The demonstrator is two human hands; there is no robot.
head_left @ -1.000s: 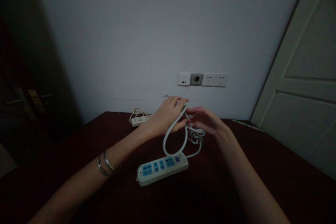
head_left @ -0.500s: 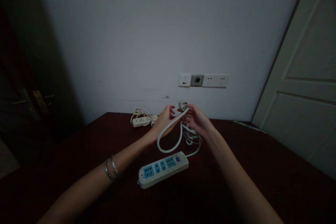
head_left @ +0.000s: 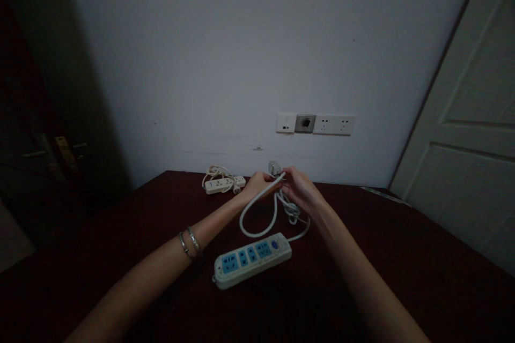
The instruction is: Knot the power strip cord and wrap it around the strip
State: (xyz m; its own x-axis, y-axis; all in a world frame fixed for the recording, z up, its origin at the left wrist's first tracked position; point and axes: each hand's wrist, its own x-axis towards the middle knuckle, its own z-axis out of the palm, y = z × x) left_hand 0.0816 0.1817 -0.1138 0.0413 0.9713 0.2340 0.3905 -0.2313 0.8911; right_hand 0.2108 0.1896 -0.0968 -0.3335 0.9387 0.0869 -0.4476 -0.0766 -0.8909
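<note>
Just above the table, both of my hands meet at the plug end of a white power cord (head_left: 246,214). The plug (head_left: 274,168) sticks up between them, its pins showing. My left hand (head_left: 257,185) is closed on the plug from the left; its fingertips are partly hidden. From the right, my right hand (head_left: 301,188) pinches the cord right behind the plug. A loop of cord hangs down, and more lies bundled below my right hand. The cord leads to a white power strip (head_left: 252,262) with blue sockets, lying nearest me on the table.
On the dark red table (head_left: 177,289), a second power strip (head_left: 219,186) with its coiled cord lies near the wall. Wall sockets (head_left: 333,125) and a grey wall plate (head_left: 304,123) are above the table's back edge. A white door (head_left: 475,86) stands at right.
The plug has turned so that its pins show, and sits slightly lower and further left. My left hand has closed in on it. The power strip has stayed in place.
</note>
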